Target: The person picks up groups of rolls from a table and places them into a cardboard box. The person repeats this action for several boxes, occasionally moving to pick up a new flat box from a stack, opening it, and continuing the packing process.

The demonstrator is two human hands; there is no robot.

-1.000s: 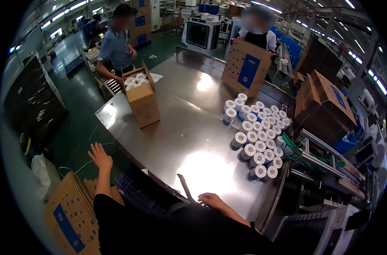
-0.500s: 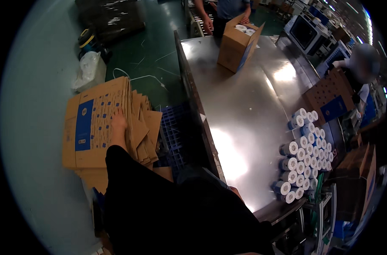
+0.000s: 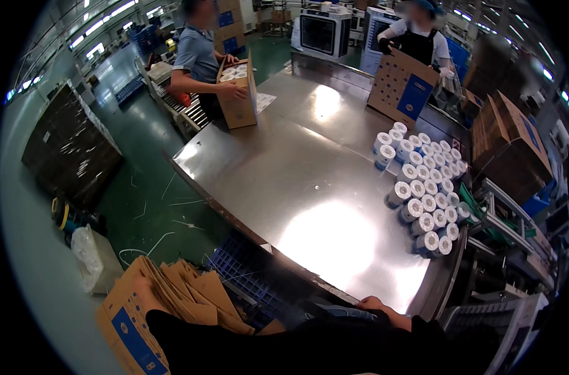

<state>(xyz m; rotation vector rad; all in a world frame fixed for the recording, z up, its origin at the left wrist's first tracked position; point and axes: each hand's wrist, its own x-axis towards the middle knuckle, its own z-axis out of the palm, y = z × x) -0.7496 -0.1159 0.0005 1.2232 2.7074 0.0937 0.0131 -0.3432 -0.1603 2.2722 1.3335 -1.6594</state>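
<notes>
My left hand (image 3: 145, 291) reaches down to the lower left and grips the top of a stack of flattened brown cardboard boxes with blue panels (image 3: 172, 300) leaning on the floor. My right hand (image 3: 375, 305) rests on the near edge of the steel table (image 3: 284, 181), fingers curled over it, holding nothing. Both black sleeves cross the bottom of the view. Several white rolls (image 3: 425, 194) stand packed together on the table's right side, well beyond my right hand.
A person at the table's far left holds an open carton of rolls (image 3: 239, 94) by a roller conveyor (image 3: 184, 112). Another person at the far end holds a carton (image 3: 402, 84). Brown cartons (image 3: 509, 137) stand right. A blue crate (image 3: 247, 275) sits under the table; a dark stack (image 3: 69, 147) stands left.
The view has swung back from the floor toward the table. My left hand stays on the flat carton stack, and my right hand remains at the table's near edge.
</notes>
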